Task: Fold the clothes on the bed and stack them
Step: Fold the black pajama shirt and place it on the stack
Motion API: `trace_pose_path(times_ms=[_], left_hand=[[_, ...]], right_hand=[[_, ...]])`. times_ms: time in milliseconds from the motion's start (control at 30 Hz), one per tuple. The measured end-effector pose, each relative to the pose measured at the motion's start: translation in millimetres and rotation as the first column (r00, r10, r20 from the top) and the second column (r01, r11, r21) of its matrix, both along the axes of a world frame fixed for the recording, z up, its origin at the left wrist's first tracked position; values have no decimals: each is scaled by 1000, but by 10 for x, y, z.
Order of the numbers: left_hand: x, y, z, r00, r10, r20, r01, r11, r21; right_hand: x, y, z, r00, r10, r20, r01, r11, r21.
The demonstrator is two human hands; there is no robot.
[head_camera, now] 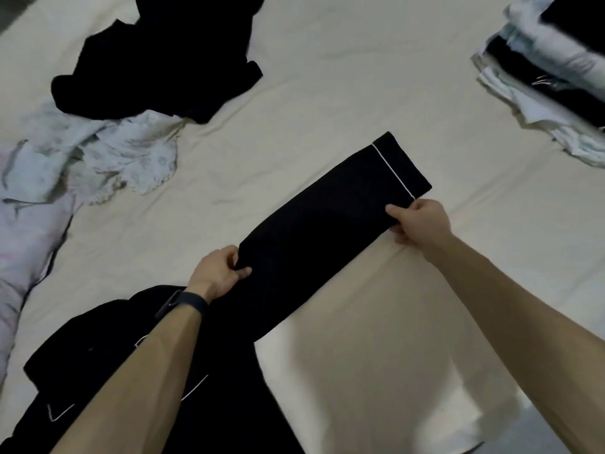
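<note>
On the bed (pixel 327 77), the black garment's sleeve (pixel 327 231) lies flat, long axis diagonal, white-piped cuff pointing far-right toward the folded stack (pixel 550 70), left hand (pixel 217 273) and right hand (pixel 420 224) each pinching an edge.

bare sheet (pixel 327 93) mid-bed — clothes (pixel 157 67) left, stack (pixel 550 73) right

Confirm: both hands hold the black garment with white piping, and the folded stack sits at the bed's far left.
Wrong: the head view shows the folded stack at the far right of the bed. The left hand and right hand do hold the black garment.
</note>
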State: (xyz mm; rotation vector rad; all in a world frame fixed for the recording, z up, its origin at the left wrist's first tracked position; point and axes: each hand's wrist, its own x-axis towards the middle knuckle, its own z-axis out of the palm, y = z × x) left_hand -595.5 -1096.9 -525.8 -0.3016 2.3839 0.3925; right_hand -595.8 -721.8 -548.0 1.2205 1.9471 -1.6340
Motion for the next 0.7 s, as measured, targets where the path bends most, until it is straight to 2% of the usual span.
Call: trace_pose_path(times_ms=[133, 200, 333, 433, 500, 633, 700], left_hand=[[-58, 21, 49, 963, 232, -138, -211, 966, 151], [-68, 6, 94, 939, 290, -185, -257, 948, 186], [6, -97, 116, 985, 173, 24, -173, 985, 3], [65, -188, 103, 998, 11, 66, -3, 992, -129], [93, -220, 69, 991, -133, -28, 123, 967, -224], [206, 33, -14, 899, -168, -405, 19, 938, -347], [277, 331, -31, 837, -169, -520, 0, 951, -310]], right_hand=[[-76, 25, -18, 958, -217, -188, 219, 976, -13], [-17, 17, -55, 958, -195, -211, 216, 973, 80], [65, 32, -150, 973, -201, -117, 211, 973, 90], [19, 45, -140, 977, -184, -110, 195, 976, 98], [10, 42, -149, 973, -183, -138, 198, 974, 108], [69, 68, -167, 953, -222, -207, 251, 960, 127], [125, 66, -164, 943, -238, -231, 278, 947, 162]])
